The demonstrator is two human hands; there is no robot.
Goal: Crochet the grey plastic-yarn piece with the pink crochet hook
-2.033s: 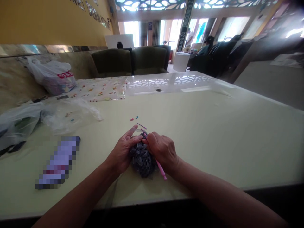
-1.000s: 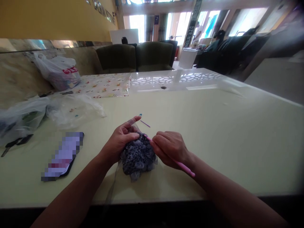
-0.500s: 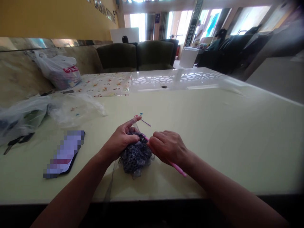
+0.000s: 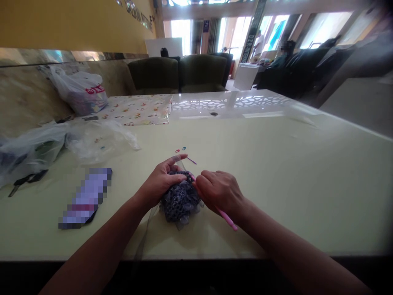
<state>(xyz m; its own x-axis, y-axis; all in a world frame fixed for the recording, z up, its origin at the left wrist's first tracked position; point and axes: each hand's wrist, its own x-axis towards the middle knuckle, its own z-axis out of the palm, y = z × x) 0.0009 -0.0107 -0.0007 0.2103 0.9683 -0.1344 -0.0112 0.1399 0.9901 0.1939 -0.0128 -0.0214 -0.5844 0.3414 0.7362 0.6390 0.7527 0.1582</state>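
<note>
A dark grey-blue crochet piece [image 4: 181, 200] with sheer, ruffled bits round its edge is held just over the table's front part. My left hand [image 4: 161, 178] pinches its upper edge, thumb on top, with the index finger stretched out and a sheer grey ribbon [image 4: 147, 229] running over it and down past the table edge. In my right hand [image 4: 219, 188] is a pink crochet hook [image 4: 227, 219], its tip at the top of the piece, partly hidden by the fingers. Beyond the hands lie a thin purple needle-like stick [image 4: 192, 160], a red stitch marker [image 4: 177, 150] and a blue stitch marker [image 4: 184, 148].
To the left lie a phone [image 4: 87, 196], keys [image 4: 27, 179] and a crumpled clear plastic bag [image 4: 101, 141]. A filled white carrier bag [image 4: 81, 90] stands by the wall, beside a patterned cloth [image 4: 138, 110]. Dark chairs [image 4: 202, 73] stand behind the table; people are in the background.
The whole view has shifted slightly. My left index finger has moved off the red marker, which now shows fully. The hook has changed its angle a little in my right hand.
</note>
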